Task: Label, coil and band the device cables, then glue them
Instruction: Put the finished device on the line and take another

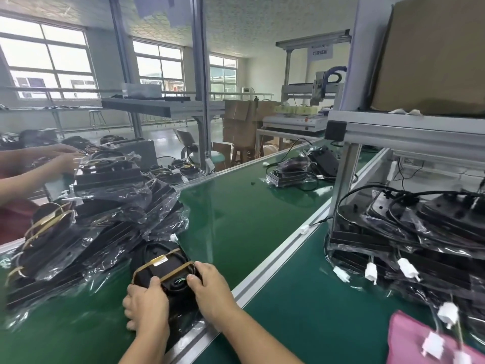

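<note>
While both hands — left (147, 303), right (210, 287) — grip the banded coil (168, 274), a band (173, 271) may slip off — loosening it.

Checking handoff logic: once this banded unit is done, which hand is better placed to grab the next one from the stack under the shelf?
Right, probably. The right hand is on the bundle's side nearest the unbanded stack, past the rail. The left hand would cross the bundle.
</note>
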Available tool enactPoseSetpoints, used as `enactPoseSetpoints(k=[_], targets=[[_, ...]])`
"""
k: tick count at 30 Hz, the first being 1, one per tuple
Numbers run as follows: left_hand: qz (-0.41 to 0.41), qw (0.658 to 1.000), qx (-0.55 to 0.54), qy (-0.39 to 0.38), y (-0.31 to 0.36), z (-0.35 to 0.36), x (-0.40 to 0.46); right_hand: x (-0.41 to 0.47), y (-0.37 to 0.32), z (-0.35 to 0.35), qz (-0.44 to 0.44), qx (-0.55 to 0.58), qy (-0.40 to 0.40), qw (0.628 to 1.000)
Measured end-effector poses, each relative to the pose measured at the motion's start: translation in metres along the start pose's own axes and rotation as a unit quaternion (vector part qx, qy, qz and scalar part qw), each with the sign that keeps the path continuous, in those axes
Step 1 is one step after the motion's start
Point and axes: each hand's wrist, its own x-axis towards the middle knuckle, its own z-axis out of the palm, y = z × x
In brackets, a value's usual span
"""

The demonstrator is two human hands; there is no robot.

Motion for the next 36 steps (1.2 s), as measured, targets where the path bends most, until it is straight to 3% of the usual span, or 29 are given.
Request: enactPoseSetpoints(k=[13,19,24,27,30,34,36], targets=[[0.031,0.995,0.097,0.007,0.003,0.001,-0.013,-0.016,-0.011,-0.013,0.000,-0.127,-0.091,0.988],[0.059,0.986,0.157,0.009,0.010,-0.004,-0.008,-0.039,-0.021,-0.066,-0.004,-0.187,-0.048,0.981],[0.242,0.960,0.135,0.041,0.021,0.005,-0.054,-0.069,-0.018,-0.155,0.007,-0.227,0.051,0.972],[0.338,0.929,0.135,-0.065,0.038,0.030,-0.111,-0.094,-0.016,-0.206,0.025,-0.266,0.124,0.956],[0.395,0.890,0.042,-0.223,0.066,0.059,-0.178,-0.123,-0.015,-0.251,0.038,-0.317,0.210,0.924],[0.402,0.815,-0.071,-0.412,0.109,0.087,-0.258,-0.163,-0.012,-0.298,0.066,-0.357,0.333,0.870],[0.392,0.787,-0.057,-0.473,0.134,0.105,-0.289,-0.182,-0.006,-0.317,0.107,-0.370,0.388,0.838]])
